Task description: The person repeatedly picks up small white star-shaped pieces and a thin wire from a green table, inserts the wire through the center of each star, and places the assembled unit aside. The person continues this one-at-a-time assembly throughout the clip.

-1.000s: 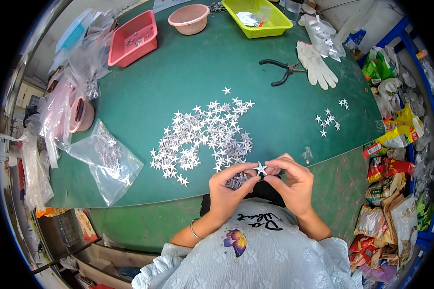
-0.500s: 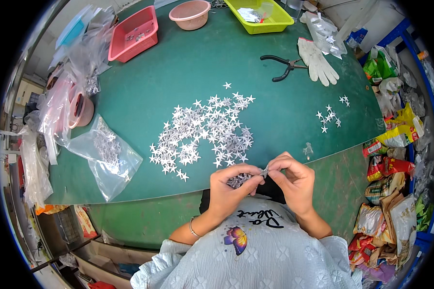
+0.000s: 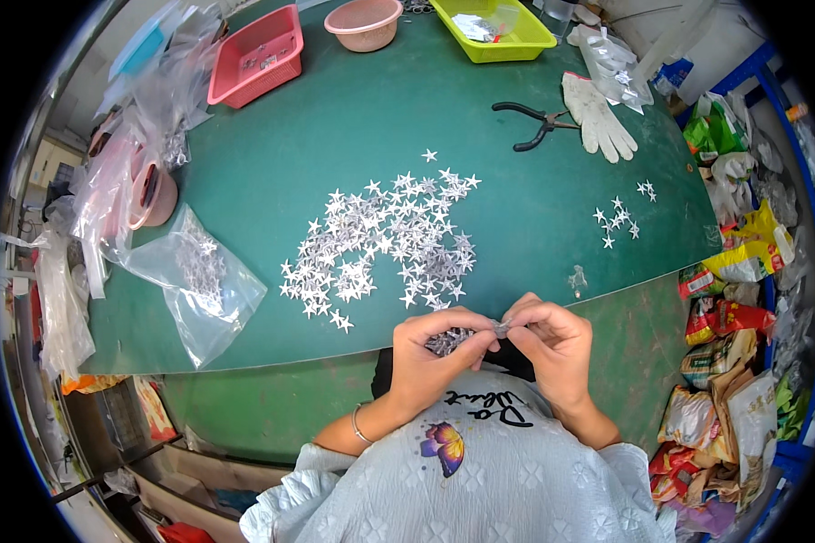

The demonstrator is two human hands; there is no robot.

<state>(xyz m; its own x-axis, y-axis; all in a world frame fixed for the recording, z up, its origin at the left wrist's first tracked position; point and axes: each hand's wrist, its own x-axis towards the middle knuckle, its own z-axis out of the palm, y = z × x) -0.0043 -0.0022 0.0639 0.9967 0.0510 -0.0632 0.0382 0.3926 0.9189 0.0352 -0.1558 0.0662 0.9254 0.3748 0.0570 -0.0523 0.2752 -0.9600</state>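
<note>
Close to the table's front edge, my left hand (image 3: 439,348) curls around a cluster of small silver star pieces (image 3: 447,340). Its thumb and forefinger pinch one silver star piece (image 3: 501,328). The fingertips of my right hand (image 3: 548,348) close on that same piece from the other side; fingers hide most of it. Just beyond my hands, a wide loose pile of silver star pieces (image 3: 362,240) lies on the green table (image 3: 534,208). To the right sits a smaller scatter of star pieces (image 3: 618,217).
A clear plastic bag (image 3: 213,303) with star pieces lies at left. Pliers (image 3: 539,125) and a white glove (image 3: 598,118) are at the far right. Along the back stand a red basket (image 3: 258,59), a pink bowl (image 3: 362,25) and a yellow-green tray (image 3: 498,41). Packages (image 3: 743,317) crowd the right-hand shelf.
The view has shifted slightly. Both hands stay together in nearly the same pose, with the pinched star piece turned a little between the fingertips. The pile looks unchanged.
</note>
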